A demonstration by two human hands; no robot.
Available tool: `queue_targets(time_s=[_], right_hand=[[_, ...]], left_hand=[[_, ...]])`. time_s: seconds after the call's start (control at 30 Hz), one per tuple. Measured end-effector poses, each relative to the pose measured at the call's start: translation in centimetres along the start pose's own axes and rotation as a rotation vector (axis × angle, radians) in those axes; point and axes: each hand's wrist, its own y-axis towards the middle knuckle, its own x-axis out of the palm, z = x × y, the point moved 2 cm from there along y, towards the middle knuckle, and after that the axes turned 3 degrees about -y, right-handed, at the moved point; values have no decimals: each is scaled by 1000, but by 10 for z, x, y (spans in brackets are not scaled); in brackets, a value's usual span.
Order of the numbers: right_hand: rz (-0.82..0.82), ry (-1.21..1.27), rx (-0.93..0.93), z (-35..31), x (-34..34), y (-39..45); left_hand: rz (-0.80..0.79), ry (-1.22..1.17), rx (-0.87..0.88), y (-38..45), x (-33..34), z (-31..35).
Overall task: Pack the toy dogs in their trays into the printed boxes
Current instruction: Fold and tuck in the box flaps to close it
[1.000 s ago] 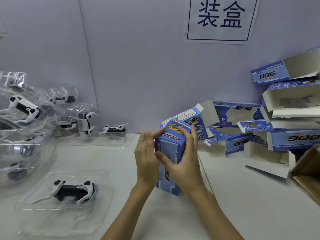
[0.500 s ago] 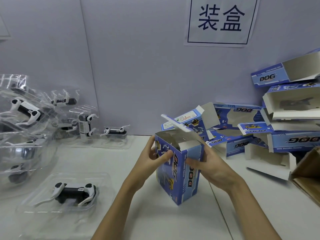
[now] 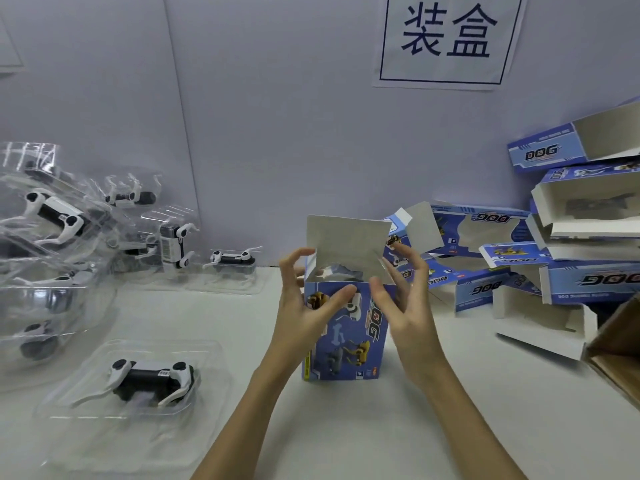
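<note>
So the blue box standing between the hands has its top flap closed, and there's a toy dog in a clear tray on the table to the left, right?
Not quite. In the head view the blue box between the hands has its top flap standing open, not closed. The toy dog does lie in a clear tray on the table to the left.

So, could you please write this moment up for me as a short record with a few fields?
box: blue printed box upright on the table, top flap up
left hand: left hand, fingers spread, thumb on the box front
right hand: right hand, fingers spread beside the box top
nearest toy: toy dog in a clear tray, front left
spare boxes: pile of open boxes at right
</note>
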Motion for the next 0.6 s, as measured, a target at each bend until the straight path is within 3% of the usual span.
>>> queue_targets(time_s=[0.1, 0.23, 0.47, 0.6], right_hand=[[25, -200, -54, 6, 4, -2], [35, -243, -57, 8, 1, 0], [7, -43, -110, 2, -1, 3], [-74, -183, -143, 1, -4, 3]], left_hand=[[-19, 18, 46, -1, 1, 2], [5, 48, 82, 1, -5, 0], [52, -12, 113, 2, -4, 7], [12, 38, 130, 3, -8, 5]])
